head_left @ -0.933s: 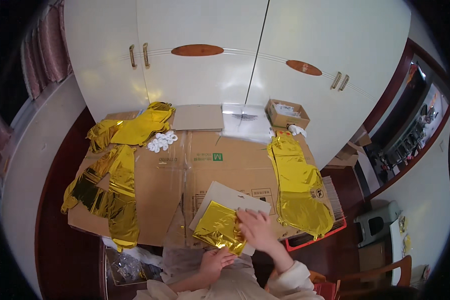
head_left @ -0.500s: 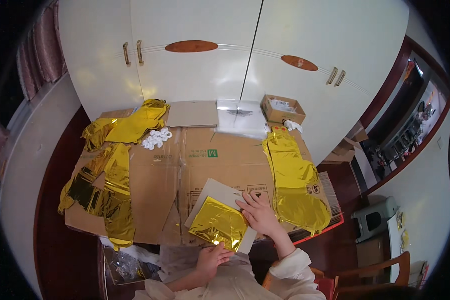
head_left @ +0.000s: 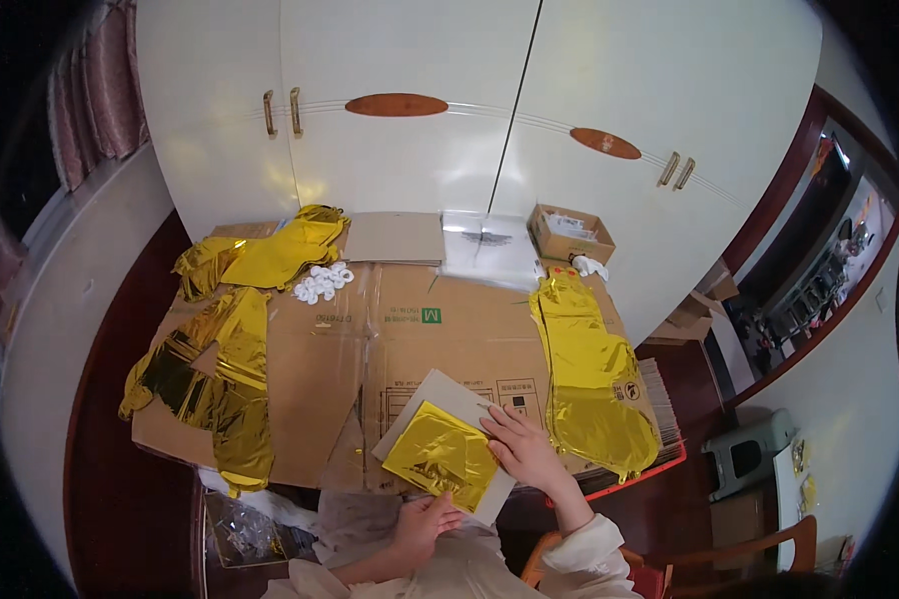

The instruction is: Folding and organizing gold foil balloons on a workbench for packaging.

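Foil (head_left: 442, 451), gold, on grey card (head_left: 454, 396) | near edge apparently pinched by left hand (head_left: 422, 524) | card's right side covered by spread right hand (head_left: 529, 454) | could be skewed by uneven pull

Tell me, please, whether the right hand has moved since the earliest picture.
Yes: the right hand has shifted slightly rightward against the green mark on the cardboard.

Beyond the gold foil square (head_left: 432, 441), passage lies over cardboard (head_left: 479, 341) between the left foil (head_left: 242, 434) and right foil (head_left: 591, 374).
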Tool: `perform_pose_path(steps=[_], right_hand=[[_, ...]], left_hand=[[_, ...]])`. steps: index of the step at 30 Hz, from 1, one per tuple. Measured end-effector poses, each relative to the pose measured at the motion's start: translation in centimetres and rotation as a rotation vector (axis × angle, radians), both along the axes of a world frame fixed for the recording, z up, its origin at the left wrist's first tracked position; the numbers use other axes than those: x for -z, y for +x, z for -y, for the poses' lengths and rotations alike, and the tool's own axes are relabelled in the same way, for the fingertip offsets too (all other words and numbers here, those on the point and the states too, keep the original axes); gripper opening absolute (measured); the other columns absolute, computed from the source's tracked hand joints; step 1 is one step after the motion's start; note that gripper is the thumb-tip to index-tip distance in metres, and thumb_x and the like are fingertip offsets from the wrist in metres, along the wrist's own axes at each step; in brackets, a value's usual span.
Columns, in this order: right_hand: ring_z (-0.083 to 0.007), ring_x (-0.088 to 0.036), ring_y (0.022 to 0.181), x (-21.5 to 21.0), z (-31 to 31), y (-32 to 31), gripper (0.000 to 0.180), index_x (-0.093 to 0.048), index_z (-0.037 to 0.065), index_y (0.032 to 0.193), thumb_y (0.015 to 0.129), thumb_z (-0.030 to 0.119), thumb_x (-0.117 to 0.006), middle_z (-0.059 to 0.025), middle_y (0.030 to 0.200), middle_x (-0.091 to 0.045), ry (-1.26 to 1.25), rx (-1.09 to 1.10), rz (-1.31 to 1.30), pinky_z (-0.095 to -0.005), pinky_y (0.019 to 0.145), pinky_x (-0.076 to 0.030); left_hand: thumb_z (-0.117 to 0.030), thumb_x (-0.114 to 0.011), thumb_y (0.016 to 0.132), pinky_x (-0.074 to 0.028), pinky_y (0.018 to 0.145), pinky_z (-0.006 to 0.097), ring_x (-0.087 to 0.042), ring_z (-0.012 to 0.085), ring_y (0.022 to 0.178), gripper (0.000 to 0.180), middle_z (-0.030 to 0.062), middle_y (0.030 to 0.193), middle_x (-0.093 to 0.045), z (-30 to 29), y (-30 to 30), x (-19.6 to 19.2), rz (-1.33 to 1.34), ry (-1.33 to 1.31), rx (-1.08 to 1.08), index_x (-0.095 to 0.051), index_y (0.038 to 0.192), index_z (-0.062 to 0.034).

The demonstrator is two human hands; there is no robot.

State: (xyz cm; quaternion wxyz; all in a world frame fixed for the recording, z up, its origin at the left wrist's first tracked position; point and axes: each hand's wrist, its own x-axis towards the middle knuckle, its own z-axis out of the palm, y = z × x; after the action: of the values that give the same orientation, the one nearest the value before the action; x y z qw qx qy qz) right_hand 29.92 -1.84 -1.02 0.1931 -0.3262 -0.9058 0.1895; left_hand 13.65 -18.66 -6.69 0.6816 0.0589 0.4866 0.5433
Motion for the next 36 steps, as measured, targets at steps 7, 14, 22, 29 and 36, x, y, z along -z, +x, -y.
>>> perform_pose_path(steps=[7,14,22,29,36], right_hand=[[-0.0372,-0.050,0.124,0.9,0.6,0.8,0.038,-0.061,0.006,0.125,0.091,0.023,-0.060,-0.0172,0.134,-0.054,0.046,0.036,-0.062,-0.0445,0.104,-0.040],[-0.0374,-0.056,0.098,1.0,0.2,-0.6,0.032,-0.063,0.003,0.115,0.088,0.019,-0.060,-0.0174,0.112,-0.062,0.134,0.229,-0.098,-0.0452,0.087,-0.045],[-0.0386,-0.059,0.085,1.5,-2.2,-0.9,0.020,-0.066,0.002,0.097,0.088,0.019,-0.060,-0.0188,0.086,-0.064,0.047,0.382,-0.089,-0.0466,0.078,-0.046],[-0.0226,-0.060,0.071,-1.7,-2.1,-0.9,0.025,-0.061,0.001,0.090,0.087,0.025,-0.065,-0.0128,0.074,-0.061,-0.255,0.322,-0.089,-0.0357,0.066,-0.047],[-0.0126,-0.056,0.072,-2.2,-1.9,-0.9,0.032,-0.054,0.005,0.096,0.086,0.029,-0.073,-0.0035,0.076,-0.058,-0.619,0.135,-0.200,-0.0301,0.064,-0.046]], left_hand=[[-0.024,-0.059,0.097,-0.056,0.075,0.030,-0.070,0.0226,0.087,0.034,0.0169,0.101,-0.069,0.1,0.1,-0.8,-0.047,0.020,0.029,-0.061,0.109,0.0081],[-0.026,-0.060,0.097,-0.056,0.075,0.027,-0.070,0.0206,0.087,0.036,0.0153,0.101,-0.069,0.1,-0.1,-0.6,-0.100,-0.011,0.072,-0.062,0.110,0.0074],[-0.026,-0.060,0.096,-0.057,0.075,0.028,-0.070,0.0201,0.086,0.035,0.0153,0.100,-0.069,0.3,-0.1,-0.7,-0.103,0.004,0.073,-0.064,0.109,0.0067],[-0.023,-0.060,0.096,-0.057,0.077,0.030,-0.070,0.0212,0.086,0.034,0.0153,0.101,-0.069,0.7,-0.3,-0.1,-0.083,0.020,0.055,-0.063,0.112,0.0068],[-0.022,-0.058,0.097,-0.058,0.077,0.029,-0.069,0.0205,0.087,0.034,0.0159,0.102,-0.069,1.4,-1.1,-1.5,-0.116,0.009,0.096,-0.062,0.109,0.0095]])
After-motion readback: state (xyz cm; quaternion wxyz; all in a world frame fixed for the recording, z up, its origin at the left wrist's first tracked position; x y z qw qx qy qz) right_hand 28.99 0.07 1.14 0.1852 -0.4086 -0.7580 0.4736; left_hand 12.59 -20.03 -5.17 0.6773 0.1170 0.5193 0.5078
